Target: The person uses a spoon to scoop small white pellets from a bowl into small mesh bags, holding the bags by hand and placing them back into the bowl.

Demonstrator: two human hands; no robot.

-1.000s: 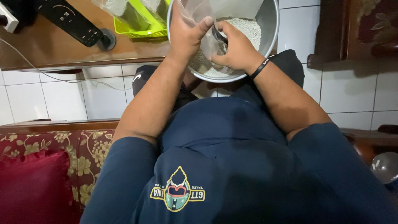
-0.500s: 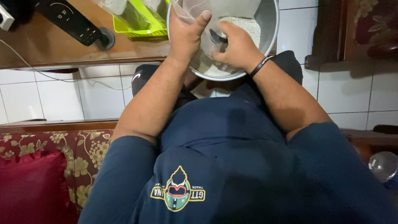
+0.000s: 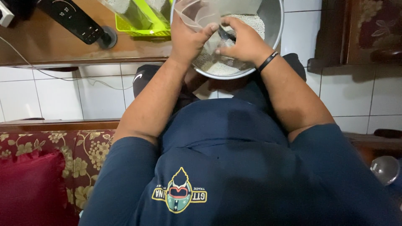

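Note:
A round metal bowl [image 3: 274, 25] holding white grains rests in front of me, over my lap. My left hand [image 3: 186, 37] grips the mouth of a clear plastic bag [image 3: 197, 12] held over the bowl. My right hand [image 3: 243, 42], with a black band on the wrist, is closed around a dark scoop [image 3: 226, 34] at the bag's opening, just above the grains. Most of the scoop is hidden by my fingers.
A wooden table [image 3: 50, 46] at upper left carries a black remote-like device [image 3: 75, 21] and a green tray [image 3: 142, 23] with clear bags. White tiled floor lies below. A red floral sofa [image 3: 50, 167] is at lower left, dark wooden furniture [image 3: 360, 37] at right.
My right hand has moved from inside the bowl up toward the bag's mouth, bringing the scoop next to my left hand. The bowl and left hand stay in place.

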